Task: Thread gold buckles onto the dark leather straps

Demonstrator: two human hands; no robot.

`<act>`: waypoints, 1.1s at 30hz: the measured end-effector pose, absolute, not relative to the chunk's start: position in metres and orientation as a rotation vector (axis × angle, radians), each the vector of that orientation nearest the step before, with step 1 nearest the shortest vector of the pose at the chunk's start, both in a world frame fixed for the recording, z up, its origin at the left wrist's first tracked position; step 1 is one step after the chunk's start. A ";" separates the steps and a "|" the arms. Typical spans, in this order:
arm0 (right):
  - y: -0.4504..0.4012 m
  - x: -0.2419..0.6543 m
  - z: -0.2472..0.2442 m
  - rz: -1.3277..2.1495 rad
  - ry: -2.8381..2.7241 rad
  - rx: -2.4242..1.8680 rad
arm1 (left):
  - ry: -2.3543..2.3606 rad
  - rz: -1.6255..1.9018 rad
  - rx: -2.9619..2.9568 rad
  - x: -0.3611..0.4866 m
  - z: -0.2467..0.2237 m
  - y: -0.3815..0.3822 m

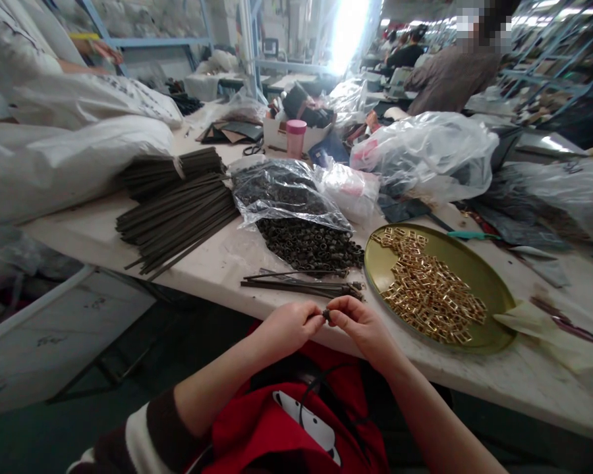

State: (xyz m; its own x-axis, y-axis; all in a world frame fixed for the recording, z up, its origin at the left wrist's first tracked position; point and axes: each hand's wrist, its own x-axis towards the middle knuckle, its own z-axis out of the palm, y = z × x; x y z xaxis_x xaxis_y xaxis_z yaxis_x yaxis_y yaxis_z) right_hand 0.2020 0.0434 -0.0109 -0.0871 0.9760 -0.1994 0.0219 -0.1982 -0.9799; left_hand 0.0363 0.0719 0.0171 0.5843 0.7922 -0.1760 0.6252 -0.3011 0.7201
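Observation:
A small dark loop is pinched between my two hands just over the table's front edge; fingertips hide much of it. My left hand is closed, thumb against fingers, at its left side. From the right, my right hand grips it between thumb and forefinger. Just beyond the hands lie several thin dark strips with metal bits at their right ends. Behind these is a heap of small dark loops, partly under a clear plastic bag. Gold buckles are piled on a round olive tray.
Bundled long dark strips lie at left beside large white sacks. A pink-lidded cup, scissors and stuffed plastic bags stand farther back. A green-handled tool lies behind the tray. Other people are in the background.

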 end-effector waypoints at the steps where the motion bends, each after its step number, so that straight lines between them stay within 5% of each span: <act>1: 0.044 0.202 -0.011 1.422 -1.208 -1.323 | 1.132 0.291 2.009 0.037 0.017 0.071; 17: 0.014 0.183 0.002 0.932 -1.355 -1.285 | 1.058 0.559 1.829 0.035 0.015 0.045; 26: 0.004 0.173 -0.010 1.698 -0.858 -1.068 | 1.013 0.514 1.786 0.032 0.024 0.026; 33: -0.007 0.174 -0.005 1.721 -0.818 -1.060 | 1.252 0.425 1.815 0.026 0.017 0.029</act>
